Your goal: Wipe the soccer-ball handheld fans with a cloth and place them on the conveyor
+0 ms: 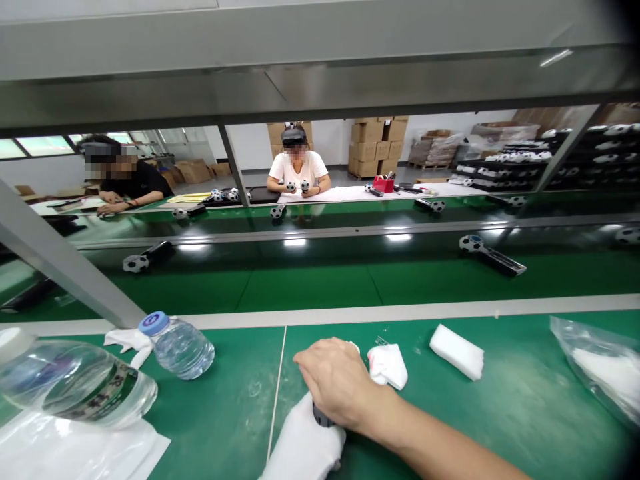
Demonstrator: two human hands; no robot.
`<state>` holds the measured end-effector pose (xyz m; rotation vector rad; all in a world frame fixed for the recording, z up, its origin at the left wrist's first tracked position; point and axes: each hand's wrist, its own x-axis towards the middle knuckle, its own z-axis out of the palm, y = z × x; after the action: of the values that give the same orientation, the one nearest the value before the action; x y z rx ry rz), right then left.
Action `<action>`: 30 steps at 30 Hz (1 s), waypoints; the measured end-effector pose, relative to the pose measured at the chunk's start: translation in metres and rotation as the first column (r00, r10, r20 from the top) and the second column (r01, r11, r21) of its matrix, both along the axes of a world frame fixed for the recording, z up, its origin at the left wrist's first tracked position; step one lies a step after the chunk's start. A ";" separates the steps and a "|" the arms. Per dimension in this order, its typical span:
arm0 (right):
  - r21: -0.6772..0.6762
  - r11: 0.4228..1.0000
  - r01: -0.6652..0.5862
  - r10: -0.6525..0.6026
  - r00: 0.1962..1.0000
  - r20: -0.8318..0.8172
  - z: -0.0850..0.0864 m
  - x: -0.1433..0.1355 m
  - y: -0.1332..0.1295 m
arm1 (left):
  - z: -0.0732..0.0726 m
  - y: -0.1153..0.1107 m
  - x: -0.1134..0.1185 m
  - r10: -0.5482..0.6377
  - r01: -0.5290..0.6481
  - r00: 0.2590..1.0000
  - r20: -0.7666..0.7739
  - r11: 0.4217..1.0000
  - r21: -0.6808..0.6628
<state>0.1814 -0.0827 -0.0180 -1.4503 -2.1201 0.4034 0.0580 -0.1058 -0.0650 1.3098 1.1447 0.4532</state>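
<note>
Gripping dark item [323, 417] under curled right hand [336, 379], against white fabric [304, 443], short of worktop's [225, 427] far edge; seemingly unfinished; cannot tell left grip.

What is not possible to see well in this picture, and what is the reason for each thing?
All in the head view:
Dark object: mostly covered by the right hand and white fabric.
Right hand's grip: hidden behind the hand's own back.
Left hand: cannot tell whether the white fabric covers it.
Large bottle: cut off by the left edge.
Plastic bag: cut off by the right edge.
Stacked football-patterned pieces, back right: too small for detail.
</note>
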 end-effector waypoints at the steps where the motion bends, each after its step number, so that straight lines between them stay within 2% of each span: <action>1: -0.122 0.992 -0.019 0.009 0.997 -0.079 0.005 0.005 0.005 | 0.003 -0.001 -0.001 -0.029 0.031 0.999 0.030 0.998 -0.052; 2: -0.263 0.961 -0.081 0.026 0.978 -0.209 0.010 0.012 0.011 | 0.007 -0.003 -0.002 -0.054 0.061 0.996 0.069 0.993 -0.106; 3: -0.392 0.899 -0.196 0.039 0.927 -0.374 0.013 0.020 0.016 | 0.011 -0.004 -0.002 -0.070 0.088 0.991 0.114 0.984 -0.154; 4: -0.479 0.807 -0.345 0.033 0.837 -0.547 0.015 0.027 0.021 | 0.015 -0.006 -0.002 -0.078 0.110 0.983 0.164 0.975 -0.194; 5: -0.508 0.707 -0.493 0.001 0.718 -0.696 0.015 0.034 0.024 | 0.019 -0.006 -0.002 -0.079 0.127 0.974 0.212 0.966 -0.227; 6: -0.482 0.636 -0.603 -0.058 0.585 -0.809 0.013 0.038 0.026 | 0.023 -0.007 -0.001 -0.075 0.142 0.964 0.255 0.957 -0.253; 7: -0.426 0.613 -0.665 -0.126 0.451 -0.884 0.010 0.040 0.027 | 0.027 -0.007 -0.001 -0.072 0.153 0.955 0.288 0.951 -0.270; 8: -0.362 0.635 -0.682 -0.183 0.323 -0.929 0.006 0.039 0.026 | 0.030 -0.007 -0.001 -0.058 0.158 0.945 0.322 0.942 -0.295; 10: -0.259 0.745 -0.614 -0.255 0.097 -0.962 -0.003 0.031 0.020 | 0.035 -0.006 -0.001 -0.007 0.160 0.924 0.382 0.916 -0.368; 11: -0.228 0.807 -0.544 -0.264 0.012 -0.964 -0.007 0.025 0.016 | 0.036 -0.005 -0.001 0.021 0.159 0.914 0.404 0.900 -0.406; 12: -0.217 0.861 -0.459 -0.263 -0.037 -0.964 -0.009 0.019 0.012 | 0.037 -0.005 -0.001 0.047 0.157 0.907 0.418 0.884 -0.439; 13: -0.227 0.904 -0.362 -0.256 -0.035 -0.966 -0.010 0.014 0.007 | 0.038 -0.004 -0.002 0.065 0.154 0.904 0.422 0.872 -0.465; 14: -0.239 0.940 -0.244 -0.242 0.018 -0.970 -0.010 0.009 0.002 | 0.038 -0.005 -0.002 0.073 0.149 0.906 0.416 0.867 -0.476; 15: -0.233 0.966 -0.117 -0.219 0.119 -0.968 -0.009 0.006 -0.003 | 0.038 -0.005 -0.003 0.073 0.140 0.912 0.403 0.869 -0.474; 17: -0.115 0.989 0.090 -0.142 0.407 -0.902 -0.004 0.003 -0.012 | 0.038 -0.007 -0.006 0.086 0.112 0.921 0.380 0.875 -0.470; 18: -0.029 0.990 0.135 -0.099 0.542 -0.835 -0.001 0.003 -0.014 | 0.039 -0.008 -0.008 0.094 0.097 0.925 0.369 0.879 -0.467; 19: 0.043 0.989 0.141 -0.058 0.643 -0.763 0.002 0.004 -0.016 | 0.039 -0.010 -0.011 0.102 0.083 0.927 0.361 0.883 -0.462; 20: 0.074 0.990 0.122 -0.034 0.704 -0.709 0.005 0.006 -0.015 | 0.039 -0.012 -0.013 0.108 0.072 0.929 0.353 0.886 -0.459; 21: 0.057 0.994 0.096 -0.031 0.726 -0.687 0.007 0.008 -0.013 | 0.040 -0.013 -0.015 0.112 0.063 0.931 0.346 0.887 -0.457; 22: -0.005 0.998 0.061 -0.047 0.711 -0.701 0.008 0.009 -0.010 | 0.040 -0.014 -0.017 0.116 0.056 0.933 0.341 0.888 -0.456; 23: -0.099 0.995 0.008 -0.080 0.657 -0.750 0.008 0.011 -0.006 | 0.039 -0.015 -0.018 0.119 0.051 0.934 0.336 0.888 -0.456; 25: -0.296 0.941 -0.164 -0.195 0.453 -0.870 0.006 0.014 0.004 | 0.039 -0.015 -0.019 0.123 0.044 0.936 0.329 0.888 -0.458; 27: -0.409 0.862 -0.300 -0.341 0.253 -0.905 0.001 0.016 0.013 | 0.039 -0.014 -0.019 0.125 0.041 0.938 0.324 0.886 -0.462; 28: -0.438 0.844 -0.309 -0.396 0.191 -0.898 -0.001 0.017 0.016 | 0.040 -0.013 -0.019 0.126 0.042 0.938 0.324 0.885 -0.465; 30: -0.468 0.861 -0.200 -0.447 0.143 -0.883 -0.005 0.025 0.019 | 0.043 -0.012 -0.019 0.128 0.047 0.935 0.331 0.879 -0.474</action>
<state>0.2060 -0.0638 -0.0227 -0.9845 -0.7100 1.4686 0.0386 -0.1175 -0.0221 0.7354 0.9027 0.3868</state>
